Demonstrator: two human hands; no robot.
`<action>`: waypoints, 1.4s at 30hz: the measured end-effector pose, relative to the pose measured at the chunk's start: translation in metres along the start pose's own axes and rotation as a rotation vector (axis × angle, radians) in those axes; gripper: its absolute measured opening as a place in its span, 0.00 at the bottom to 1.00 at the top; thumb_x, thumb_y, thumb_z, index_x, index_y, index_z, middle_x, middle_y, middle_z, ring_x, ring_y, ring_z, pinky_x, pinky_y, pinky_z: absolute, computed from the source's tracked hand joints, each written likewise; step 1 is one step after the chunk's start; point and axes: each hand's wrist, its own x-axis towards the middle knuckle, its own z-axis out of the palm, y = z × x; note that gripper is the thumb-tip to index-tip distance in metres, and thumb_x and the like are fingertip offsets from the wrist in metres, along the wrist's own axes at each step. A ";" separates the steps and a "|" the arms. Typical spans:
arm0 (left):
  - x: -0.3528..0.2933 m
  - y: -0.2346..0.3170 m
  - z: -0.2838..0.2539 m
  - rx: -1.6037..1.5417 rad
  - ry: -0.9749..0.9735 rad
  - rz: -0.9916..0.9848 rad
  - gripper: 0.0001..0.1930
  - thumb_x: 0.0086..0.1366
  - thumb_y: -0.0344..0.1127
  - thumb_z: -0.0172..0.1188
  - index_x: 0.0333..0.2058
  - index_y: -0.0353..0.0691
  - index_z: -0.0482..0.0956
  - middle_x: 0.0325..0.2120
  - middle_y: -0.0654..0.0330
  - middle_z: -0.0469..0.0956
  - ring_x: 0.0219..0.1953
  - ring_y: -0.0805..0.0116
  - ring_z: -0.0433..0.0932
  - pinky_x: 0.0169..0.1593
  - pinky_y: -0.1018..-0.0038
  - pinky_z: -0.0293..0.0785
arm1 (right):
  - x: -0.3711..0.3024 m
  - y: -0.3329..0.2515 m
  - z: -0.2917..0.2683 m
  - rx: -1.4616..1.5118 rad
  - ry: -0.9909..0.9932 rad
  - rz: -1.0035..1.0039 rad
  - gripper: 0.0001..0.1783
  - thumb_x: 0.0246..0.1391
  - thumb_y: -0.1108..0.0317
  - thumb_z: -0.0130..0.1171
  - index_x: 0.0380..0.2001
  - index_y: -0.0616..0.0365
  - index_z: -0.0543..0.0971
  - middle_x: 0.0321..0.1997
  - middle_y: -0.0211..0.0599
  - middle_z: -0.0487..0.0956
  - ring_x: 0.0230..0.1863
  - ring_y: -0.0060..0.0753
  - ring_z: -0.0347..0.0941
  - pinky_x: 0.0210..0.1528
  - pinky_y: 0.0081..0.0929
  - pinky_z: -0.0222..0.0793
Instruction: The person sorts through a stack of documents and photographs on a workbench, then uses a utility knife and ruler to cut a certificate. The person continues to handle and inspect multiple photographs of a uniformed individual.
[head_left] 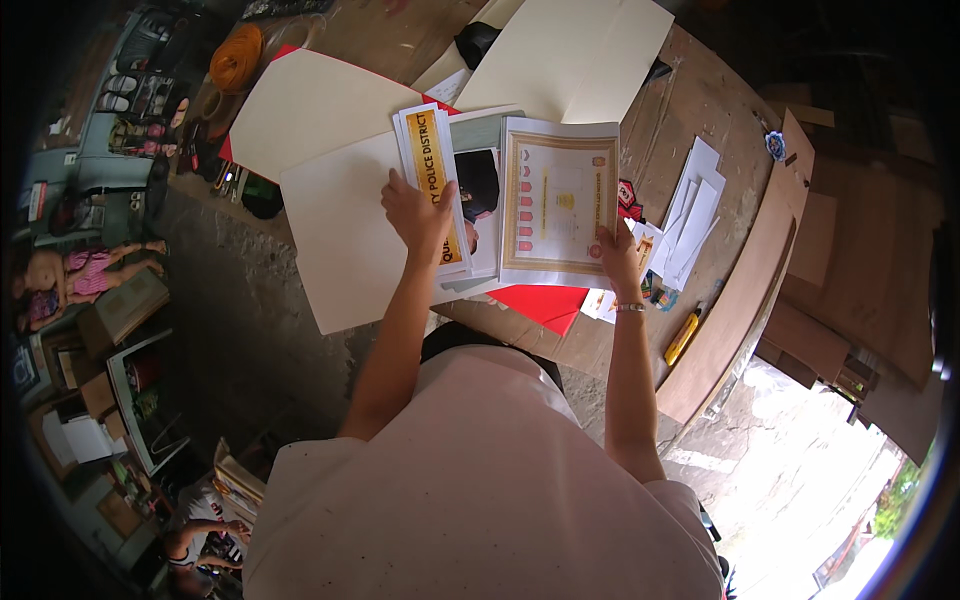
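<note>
My left hand (421, 214) is closed on a stack of narrow printed sheets (428, 150), white with a yellow band and dark lettering. In my right hand (618, 253), pinched at the lower right corner, is a certificate (560, 190) with a gold patterned border and a column of small red emblems. A photo print (478, 190) showing a dark shape lies between the two, partly covered by them. Under these is an opened cream folder (340, 240), with a red sheet (545, 305) poking out on the near side.
Large cream boards (570, 55) and a red-edged folder (310, 105) cover the far tabletop. White paper strips (690, 215) and a yellow cutter (682, 338) lie to the right. An orange roll (236, 57) sits far left. Other people are at the left, one seated person (205, 535) lower left.
</note>
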 end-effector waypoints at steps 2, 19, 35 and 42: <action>0.017 0.008 0.006 0.078 0.046 0.057 0.55 0.50 0.66 0.72 0.60 0.23 0.61 0.51 0.40 0.68 0.55 0.44 0.69 0.55 0.56 0.70 | 0.003 0.007 -0.001 -0.019 -0.006 -0.064 0.14 0.64 0.74 0.49 0.52 0.63 0.74 0.30 0.29 0.73 0.22 0.16 0.63 0.21 0.19 0.62; 0.092 0.040 0.021 0.297 -0.176 0.065 0.50 0.48 0.48 0.76 0.61 0.22 0.60 0.47 0.43 0.74 0.48 0.50 0.76 0.51 0.63 0.78 | 0.013 0.036 -0.004 -0.032 0.023 -0.073 0.09 0.62 0.74 0.52 0.46 0.63 0.72 0.27 0.33 0.72 0.22 0.20 0.64 0.19 0.23 0.63; 0.100 0.010 -0.019 0.165 -0.291 0.117 0.34 0.65 0.39 0.58 0.63 0.25 0.57 0.38 0.38 0.82 0.39 0.43 0.84 0.44 0.54 0.80 | 0.011 -0.009 -0.005 -0.088 0.041 -0.241 0.15 0.65 0.70 0.51 0.52 0.63 0.75 0.33 0.31 0.77 0.29 0.21 0.69 0.33 0.22 0.69; 0.093 -0.035 -0.047 -0.042 -0.513 0.015 0.26 0.61 0.39 0.65 0.56 0.36 0.72 0.42 0.46 0.83 0.45 0.46 0.82 0.49 0.57 0.78 | 0.043 -0.043 0.016 -0.003 -0.003 -0.286 0.16 0.65 0.69 0.54 0.53 0.64 0.76 0.44 0.33 0.81 0.44 0.20 0.73 0.49 0.23 0.70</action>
